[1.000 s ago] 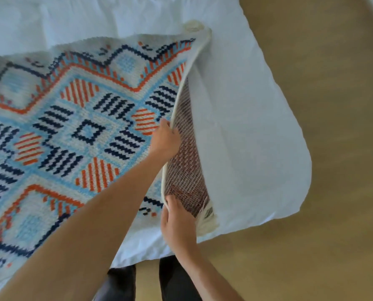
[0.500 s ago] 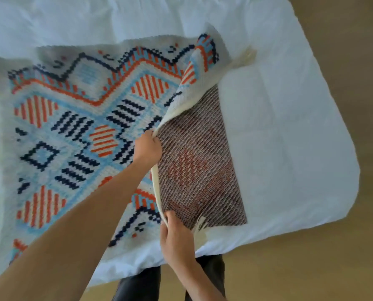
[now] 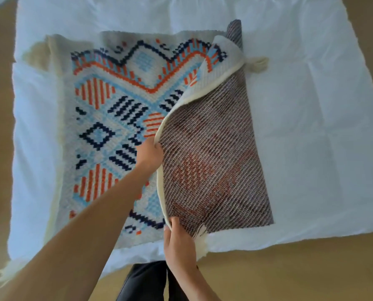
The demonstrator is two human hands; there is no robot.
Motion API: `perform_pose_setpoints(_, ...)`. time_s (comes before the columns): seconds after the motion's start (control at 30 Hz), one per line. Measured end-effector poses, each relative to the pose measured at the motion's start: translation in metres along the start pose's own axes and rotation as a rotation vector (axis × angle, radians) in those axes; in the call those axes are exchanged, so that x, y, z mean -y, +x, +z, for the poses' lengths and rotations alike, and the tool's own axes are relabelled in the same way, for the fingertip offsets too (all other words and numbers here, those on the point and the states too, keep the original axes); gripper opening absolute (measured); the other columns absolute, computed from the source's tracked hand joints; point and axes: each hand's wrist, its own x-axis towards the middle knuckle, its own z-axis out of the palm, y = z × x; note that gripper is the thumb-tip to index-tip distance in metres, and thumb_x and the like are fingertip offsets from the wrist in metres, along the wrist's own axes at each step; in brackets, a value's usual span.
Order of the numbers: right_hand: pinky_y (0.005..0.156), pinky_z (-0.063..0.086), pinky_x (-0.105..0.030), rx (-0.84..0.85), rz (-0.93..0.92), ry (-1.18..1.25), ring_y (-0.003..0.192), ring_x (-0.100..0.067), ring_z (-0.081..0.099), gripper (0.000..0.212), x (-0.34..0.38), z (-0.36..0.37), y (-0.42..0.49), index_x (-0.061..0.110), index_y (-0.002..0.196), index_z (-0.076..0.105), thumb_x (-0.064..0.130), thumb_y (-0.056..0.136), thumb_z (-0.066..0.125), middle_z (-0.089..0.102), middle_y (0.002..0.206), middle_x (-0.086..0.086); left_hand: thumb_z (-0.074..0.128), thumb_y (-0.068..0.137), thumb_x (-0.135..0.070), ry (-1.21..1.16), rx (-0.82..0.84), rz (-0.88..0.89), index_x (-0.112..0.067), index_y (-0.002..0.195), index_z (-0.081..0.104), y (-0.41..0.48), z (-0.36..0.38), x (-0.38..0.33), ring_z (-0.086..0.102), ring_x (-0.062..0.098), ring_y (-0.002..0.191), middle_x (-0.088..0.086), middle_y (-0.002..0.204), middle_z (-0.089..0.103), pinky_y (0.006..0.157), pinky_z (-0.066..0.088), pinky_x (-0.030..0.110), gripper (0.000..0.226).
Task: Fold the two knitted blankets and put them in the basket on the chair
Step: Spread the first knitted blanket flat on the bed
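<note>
**Two hands hold up one side of the blanket**

A blanket (image 3: 107,118) lies on a white bed (image 3: 311,105). It has blue, orange and dark shapes on a cream ground. It covers the middle of the bed and spreads out toward 9 o'clock.

The side of the blanket at 3 o'clock is lifted off the bed and turned toward 9 o'clock. That is why its back (image 3: 213,159) shows. The back is dark brown with thin slanted lines and some faint orange marks. A thick cream edge (image 3: 162,198) runs along the lifted side, from 6 o'clock up toward 1 o'clock.

The left hand (image 3: 148,155) is near the middle of the picture. Its arm comes in from 7 o'clock. Its fingers are curled round the cream edge and grip it tight.

The right hand (image 3: 178,240) is at 6 o'clock, close to the person. It pinches the near end of the same edge, with the thumb on the brown back. The two hands are apart, one above the other along the edge.

A cream tassel (image 3: 257,63) sticks out from the far corner at 1 o'clock and rests on the bed.

A tan floor (image 3: 289,274) shows at 5 o'clock past the bed. Dark trousers (image 3: 146,281) show at 6 o'clock, at the very bottom.
</note>
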Motion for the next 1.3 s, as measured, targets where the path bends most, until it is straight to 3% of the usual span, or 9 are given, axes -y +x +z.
perform_pose_setpoints(0.3, 0.075, 0.048, -0.031, 0.111, -0.063, 0.046, 0.095, -0.018, 0.063, 0.029, 0.053, 0.038, -0.021, 0.020, 0.123, 0.044, 0.022, 0.093, 0.043, 0.063, 0.110, 0.000, 0.036, 0.099, -0.012, -0.007, -0.105, -0.037, -0.006, 0.093, 0.049, -0.005, -0.054, 0.054, 0.041, 0.011, 0.058, 0.003, 0.072, 0.046, 0.045, 0.029, 0.025, 0.015)
perform_pose_setpoints(0.47, 0.079, 0.047, -0.029, 0.188, -0.069, 0.041, 0.102, -0.016, 0.060, 0.042, 0.095, 0.072, -0.031, 0.023, 0.134, 0.037, 0.021, 0.092, 0.040, 0.055, 0.123, 0.003, 0.035, 0.100, -0.012, -0.025, -0.095, -0.059, -0.005, 0.091, 0.047, 0.003, -0.089, 0.102, 0.042, 0.015, 0.057, 0.003, 0.069, 0.044, 0.045, 0.030, 0.026, 0.017)
perform_pose_setpoints(0.6, 0.079, 0.048, -0.028, 0.184, -0.018, 0.028, 0.100, -0.016, 0.061, 0.041, 0.130, 0.112, -0.036, 0.024, 0.133, 0.037, 0.022, 0.093, 0.040, 0.057, 0.122, 0.003, 0.036, 0.099, -0.012, -0.013, -0.058, -0.055, -0.007, 0.094, 0.049, 0.017, -0.117, 0.144, 0.045, 0.014, 0.057, 0.009, 0.079, 0.052, 0.045, 0.031, 0.024, 0.016)
perform_pose_setpoints(0.87, 0.079, 0.051, -0.030, 0.093, 0.192, 0.004, 0.097, -0.016, 0.063, 0.037, 0.201, 0.188, -0.032, 0.026, 0.127, 0.040, 0.019, 0.092, 0.045, 0.060, 0.116, 0.003, 0.032, 0.098, -0.011, -0.099, 0.062, -0.052, -0.009, 0.095, 0.055, 0.045, -0.161, 0.216, 0.065, 0.035, 0.079, 0.006, 0.081, 0.055, 0.076, 0.057, 0.045, 0.023)
perform_pose_setpoints(1.1, 0.078, 0.052, -0.027, 0.048, 0.201, 0.003, 0.099, -0.015, 0.064, 0.034, 0.227, 0.225, -0.033, 0.024, 0.128, 0.043, 0.020, 0.094, 0.043, 0.059, 0.119, 0.004, 0.027, 0.096, -0.010, -0.046, 0.071, -0.003, -0.003, 0.099, 0.057, 0.057, -0.173, 0.236, 0.063, 0.036, 0.082, 0.015, 0.095, 0.058, 0.075, 0.055, 0.043, 0.031)
perform_pose_setpoints(1.3, 0.087, 0.050, -0.026, 0.116, 0.155, 0.035, 0.111, -0.015, 0.059, 0.039, 0.231, 0.242, -0.041, 0.022, 0.135, 0.039, 0.021, 0.096, 0.041, 0.054, 0.131, 0.003, 0.028, 0.095, -0.012, -0.009, 0.052, -0.097, -0.002, 0.099, 0.054, 0.057, -0.179, 0.266, 0.064, 0.037, 0.079, 0.017, 0.100, 0.059, 0.065, 0.054, 0.040, 0.029)
